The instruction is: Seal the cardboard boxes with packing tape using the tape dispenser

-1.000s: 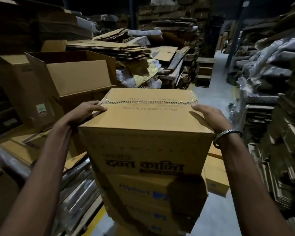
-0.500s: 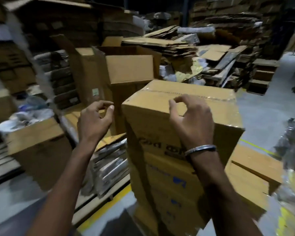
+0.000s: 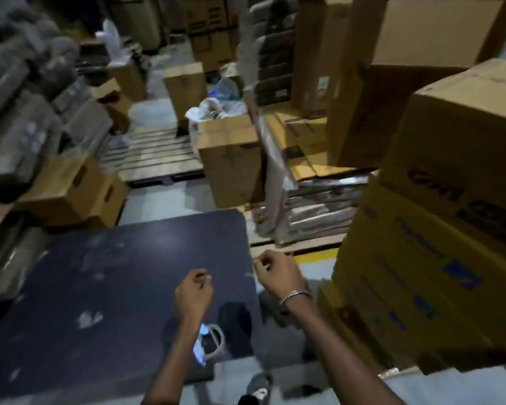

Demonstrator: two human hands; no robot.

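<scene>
From the head view, I see the camera has swung left since half a second ago: the stack of boxes (image 3: 438, 229) that filled the middle now stands at the right edge, and a dark bench (image 3: 105, 287) lies in front of me. My left hand (image 3: 194, 293) is over the bench, fingers loosely curled, holding nothing. My right hand (image 3: 278, 273), with a bracelet (image 3: 294, 296) at the wrist, has come off the top box (image 3: 465, 135) it hovered over earlier and now hangs past the bench's right edge, fingers curled in, also empty. Just beneath my left forearm, a tape roll (image 3: 212, 344) rests on the bench near its front right corner, with a dark patch beside it; I cannot make out a dispenser through the blur. The top box sits closed on the stack, well apart from both hands. A shoe (image 3: 259, 385) shows on the floor below.
</scene>
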